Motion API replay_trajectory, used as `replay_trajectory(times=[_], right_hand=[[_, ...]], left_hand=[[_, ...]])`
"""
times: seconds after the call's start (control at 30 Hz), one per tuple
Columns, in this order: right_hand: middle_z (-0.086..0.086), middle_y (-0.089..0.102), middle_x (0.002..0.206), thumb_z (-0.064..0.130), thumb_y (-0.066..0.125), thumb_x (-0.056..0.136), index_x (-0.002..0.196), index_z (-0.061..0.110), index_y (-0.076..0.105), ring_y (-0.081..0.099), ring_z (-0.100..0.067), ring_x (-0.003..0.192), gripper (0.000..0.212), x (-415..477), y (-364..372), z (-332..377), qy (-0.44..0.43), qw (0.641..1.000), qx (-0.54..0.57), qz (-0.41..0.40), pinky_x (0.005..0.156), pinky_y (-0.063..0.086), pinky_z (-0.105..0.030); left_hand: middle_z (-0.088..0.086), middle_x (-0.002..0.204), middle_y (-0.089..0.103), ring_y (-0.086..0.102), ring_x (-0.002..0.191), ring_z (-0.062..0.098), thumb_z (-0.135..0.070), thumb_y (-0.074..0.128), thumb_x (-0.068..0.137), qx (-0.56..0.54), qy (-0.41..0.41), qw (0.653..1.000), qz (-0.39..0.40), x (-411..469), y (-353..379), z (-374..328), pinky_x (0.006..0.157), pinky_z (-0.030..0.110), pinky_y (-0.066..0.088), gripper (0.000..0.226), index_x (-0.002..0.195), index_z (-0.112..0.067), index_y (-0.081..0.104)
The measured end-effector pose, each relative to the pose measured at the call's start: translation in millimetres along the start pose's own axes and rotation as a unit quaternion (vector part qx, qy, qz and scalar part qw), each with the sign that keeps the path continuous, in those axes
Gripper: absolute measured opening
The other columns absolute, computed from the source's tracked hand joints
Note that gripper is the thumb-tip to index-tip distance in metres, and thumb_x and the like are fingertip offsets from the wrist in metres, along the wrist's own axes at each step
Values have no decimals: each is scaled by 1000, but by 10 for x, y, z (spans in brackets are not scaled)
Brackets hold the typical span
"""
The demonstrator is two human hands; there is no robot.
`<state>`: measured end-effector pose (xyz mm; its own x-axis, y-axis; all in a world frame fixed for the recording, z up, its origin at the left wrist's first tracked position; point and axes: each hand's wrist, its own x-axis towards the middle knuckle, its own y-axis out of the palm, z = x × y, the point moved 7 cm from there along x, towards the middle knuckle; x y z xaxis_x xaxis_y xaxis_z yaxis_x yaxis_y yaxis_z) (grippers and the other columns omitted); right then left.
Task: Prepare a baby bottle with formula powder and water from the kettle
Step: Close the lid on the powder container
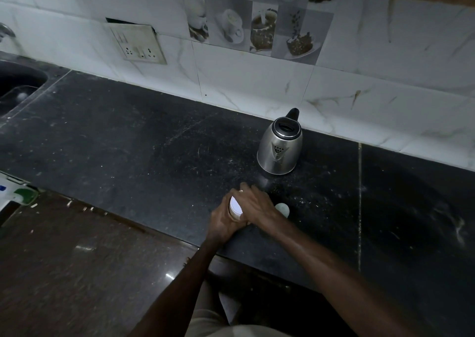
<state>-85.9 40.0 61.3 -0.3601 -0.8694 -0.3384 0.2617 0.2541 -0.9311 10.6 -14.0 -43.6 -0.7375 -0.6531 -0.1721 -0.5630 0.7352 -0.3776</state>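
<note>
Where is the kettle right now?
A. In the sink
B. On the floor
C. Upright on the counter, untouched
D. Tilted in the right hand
C: the kettle stands upright on the counter, beyond both hands, which hold a white container.

The kettle [279, 148] has a shiny brushed-metal body with a black plastic lid and handle. The counter [133, 141] is dark speckled stone, dull and scuffed with pale scratches. Behind it, the wall tiles [257, 79] are glossy white with marble veining.
</note>
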Motion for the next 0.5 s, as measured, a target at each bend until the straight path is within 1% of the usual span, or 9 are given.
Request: replay_trajectory(times=[0.07, 0.13, 0.17, 0.2, 0.23, 0.3, 0.37, 0.43, 0.5], right_hand=[[-6, 44, 143, 13, 84, 79, 144, 25, 47, 52, -33, 125, 75, 10, 25, -9, -35, 999, 4, 12, 87, 54, -46], [-1, 45, 142, 11, 87, 74, 143, 28, 48, 49, -30, 124, 80, 15, 53, -6, -65, 998, 4, 14, 85, 55, -45], [1, 46, 140, 11, 90, 70, 141, 29, 49, 50, -28, 121, 84, 21, 71, -8, -77, 997, 0, 10, 83, 56, -44], [2, 48, 138, 10, 92, 65, 139, 30, 50, 50, -27, 119, 87, 29, 83, -11, -85, 996, -2, 8, 82, 56, -43], [3, 49, 136, 9, 92, 63, 137, 29, 52, 51, -27, 117, 87, 31, 85, -8, -92, 996, -2, 4, 81, 56, -42], [1, 50, 138, 6, 87, 68, 137, 27, 55, 50, -28, 119, 79, 25, 65, 9, -110, 994, 3, -8, 85, 55, -43], [-1, 49, 142, 5, 82, 72, 138, 25, 56, 47, -30, 122, 74, 20, 20, 22, -120, 993, 15, -17, 88, 54, -45], [-3, 47, 140, 8, 84, 72, 138, 25, 55, 46, -30, 120, 74, 30, -11, -3, -103, 994, 14, -18, 85, 55, -46], [-6, 46, 139, 10, 85, 72, 137, 24, 54, 47, -31, 118, 74, 46, -30, -25, -87, 996, 0, -15, 87, 55, -47]], left_hand=[[-32, 130, 61, 59, 120, -20, -58, 93, 58, 0, -2, 1000, 0, -5, -3, -14, 102, 5, 44, 93, 140, -43, 52], [-36, 122, 65, 62, 115, -20, -46, 100, 58, -2, -7, 1000, 1, 6, 0, 15, 98, 8, 48, 86, 130, -53, 53], [-36, 120, 66, 63, 114, -18, -39, 103, 60, -2, -11, 1000, 2, 9, 6, 33, 97, 8, 49, 86, 128, -54, 54], [-35, 119, 68, 65, 115, -15, -34, 104, 61, -3, -12, 1000, 2, 10, 11, 43, 96, 9, 50, 85, 129, -53, 56], [-33, 119, 69, 67, 116, -11, -34, 105, 60, -7, -15, 1000, -1, 12, 9, 62, 97, 11, 52, 85, 130, -49, 58], [-24, 121, 73, 70, 117, -5, -44, 102, 57, -21, -25, 999, -6, 14, 10, 89, 101, 23, 58, 86, 133, -37, 64], [-15, 127, 75, 70, 119, -1, -50, 100, 56, -25, -26, 999, -8, 19, 9, 91, 104, 34, 59, 92, 138, -29, 65], [-13, 135, 73, 68, 124, 1, -52, 100, 55, -15, -25, 1000, -4, 21, 11, 70, 106, 32, 56, 103, 147, -30, 59], [-12, 139, 70, 66, 127, 2, -56, 99, 54, 1, -26, 1000, -1, 26, 11, 56, 107, 28, 54, 110, 151, -31, 54]])
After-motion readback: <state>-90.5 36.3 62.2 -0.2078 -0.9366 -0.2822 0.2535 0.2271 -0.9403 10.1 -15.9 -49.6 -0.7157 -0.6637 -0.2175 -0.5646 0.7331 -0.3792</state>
